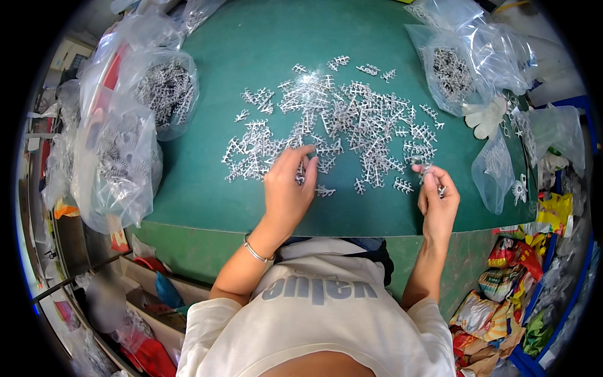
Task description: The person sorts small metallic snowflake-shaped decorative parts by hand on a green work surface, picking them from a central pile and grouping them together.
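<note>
left hand (287, 188) on metal parts (333, 125); right hand (438, 200) pinching one

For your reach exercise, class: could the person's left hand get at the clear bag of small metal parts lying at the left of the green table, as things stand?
Probably yes. The left hand rests on the loose metal parts, and only bare green table lies between it and the clear bag. Nothing blocks a sideways reach.

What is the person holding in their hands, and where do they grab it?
The right hand pinches a small silvery metal piece by its lower end. The left hand only touches the pile.
</note>
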The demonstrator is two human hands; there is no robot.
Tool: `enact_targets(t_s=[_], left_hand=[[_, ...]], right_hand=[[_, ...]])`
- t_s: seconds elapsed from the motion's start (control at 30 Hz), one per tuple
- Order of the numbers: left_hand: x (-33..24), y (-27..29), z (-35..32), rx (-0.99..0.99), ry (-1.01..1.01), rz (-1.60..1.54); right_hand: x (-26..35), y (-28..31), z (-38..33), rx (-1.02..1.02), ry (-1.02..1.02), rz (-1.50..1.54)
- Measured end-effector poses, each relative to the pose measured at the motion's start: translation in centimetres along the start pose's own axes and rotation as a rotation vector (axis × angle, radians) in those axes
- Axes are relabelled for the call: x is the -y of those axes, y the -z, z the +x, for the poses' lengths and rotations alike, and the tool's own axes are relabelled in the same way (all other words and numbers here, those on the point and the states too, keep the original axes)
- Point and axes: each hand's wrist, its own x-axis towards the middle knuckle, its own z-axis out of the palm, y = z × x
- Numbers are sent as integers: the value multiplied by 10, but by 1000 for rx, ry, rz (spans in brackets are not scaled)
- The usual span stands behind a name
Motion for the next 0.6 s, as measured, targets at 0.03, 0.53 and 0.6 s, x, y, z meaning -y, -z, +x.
enact_targets(t_s=[0.03, 0.53, 0.6], left_hand=[[-2, 0, -1, 13, 5, -9], [-26, 12, -11, 473, 516, -547], [-24, 9, -12, 519, 732, -892]], right_hand=[[3, 1, 0, 63, -113, 246], [-6, 16, -1, 118, 110, 155], [3, 6, -5, 28, 298, -484]])
